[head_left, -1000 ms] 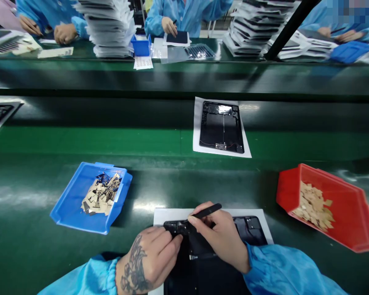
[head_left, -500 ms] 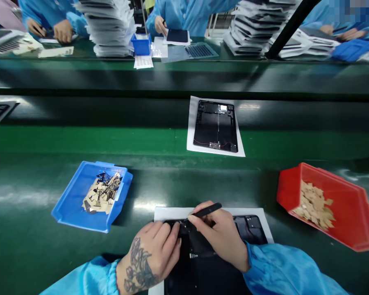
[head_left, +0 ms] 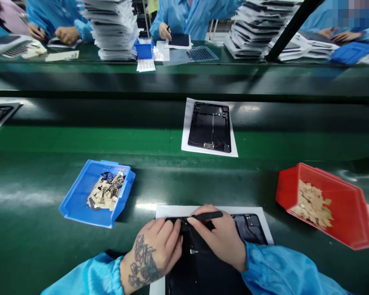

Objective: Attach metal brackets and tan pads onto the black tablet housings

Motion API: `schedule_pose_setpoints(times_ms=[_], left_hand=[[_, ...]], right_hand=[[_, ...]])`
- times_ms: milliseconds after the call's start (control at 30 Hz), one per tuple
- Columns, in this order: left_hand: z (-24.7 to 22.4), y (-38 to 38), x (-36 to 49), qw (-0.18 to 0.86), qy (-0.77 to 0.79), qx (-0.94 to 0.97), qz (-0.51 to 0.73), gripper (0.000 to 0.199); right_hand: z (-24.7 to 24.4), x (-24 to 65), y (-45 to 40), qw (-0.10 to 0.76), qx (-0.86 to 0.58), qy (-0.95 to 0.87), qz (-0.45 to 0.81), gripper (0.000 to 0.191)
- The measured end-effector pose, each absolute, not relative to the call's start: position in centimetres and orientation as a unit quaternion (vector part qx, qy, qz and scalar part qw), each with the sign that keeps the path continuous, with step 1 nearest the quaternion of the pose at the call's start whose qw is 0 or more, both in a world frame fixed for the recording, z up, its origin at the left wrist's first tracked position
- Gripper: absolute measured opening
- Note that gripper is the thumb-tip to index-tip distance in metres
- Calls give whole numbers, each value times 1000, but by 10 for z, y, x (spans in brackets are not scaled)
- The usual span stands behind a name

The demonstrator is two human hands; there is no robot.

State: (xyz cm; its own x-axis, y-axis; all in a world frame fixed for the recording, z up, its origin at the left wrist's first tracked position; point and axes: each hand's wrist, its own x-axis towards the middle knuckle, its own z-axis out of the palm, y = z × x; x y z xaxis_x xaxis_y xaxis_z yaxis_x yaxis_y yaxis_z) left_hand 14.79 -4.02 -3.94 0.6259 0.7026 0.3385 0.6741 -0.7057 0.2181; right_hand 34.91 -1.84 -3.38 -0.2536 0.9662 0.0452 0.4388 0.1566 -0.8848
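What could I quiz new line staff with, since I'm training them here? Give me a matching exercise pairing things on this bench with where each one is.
Things:
1. Tan flakes
2. Black pen-like tool
3. Tattooed left hand
4. Tan and blue scraps

Places:
A. On the black panel
B. In the blue plastic tray
C. Gripped by the right hand
D. In the red plastic bin

Right pairs: 1-D, 2-C, 3-A, 4-B.
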Motion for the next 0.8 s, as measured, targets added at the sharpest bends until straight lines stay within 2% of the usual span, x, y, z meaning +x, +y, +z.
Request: schedule_pose_setpoints(times_ms=[300, 533, 800], left_hand=[[-40, -42, 148, 27, 383, 902, 194, 29], [-39, -40, 148, 23, 385, 901, 197, 28], [-41, -41, 147, 29, 385, 900, 201, 29]], right_hand=[[-36, 350, -22, 341, -501, -694, 389, 8], [-25, 357, -18, 390, -489, -715, 314, 1], [-24, 356, -20, 385, -495, -690, 362, 3]])
